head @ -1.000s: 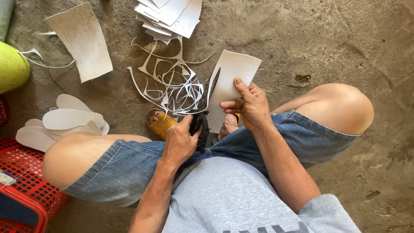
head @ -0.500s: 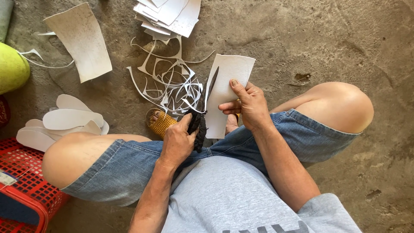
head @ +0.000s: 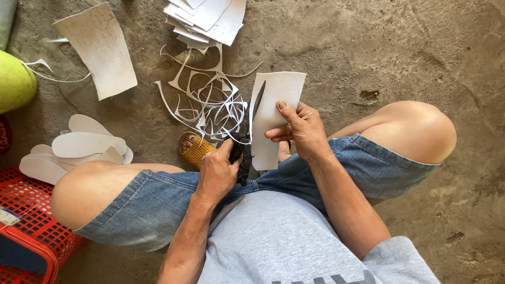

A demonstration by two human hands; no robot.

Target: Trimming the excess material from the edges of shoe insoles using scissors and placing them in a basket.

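I squat over a concrete floor. My left hand (head: 218,173) grips black-handled scissors (head: 246,138), whose blade runs up along the left edge of a white sheet (head: 276,108). My right hand (head: 301,129) pinches that sheet from its right side, thumb on top. A tangle of thin white offcut strips (head: 208,102) lies on the floor just left of the blade. My foot in a yellow woven sandal (head: 195,150) sits under the left hand.
A stack of white sheets (head: 208,16) lies at the top. A larger curled sheet (head: 97,50) is at upper left, cut sole-shaped pieces (head: 79,144) at left, a red plastic basket (head: 26,231) at lower left, a green rounded object (head: 13,84) at the left edge.
The scissors have advanced a little further up the sheet's left edge, and my right hand has shifted its grip slightly on the sheet.
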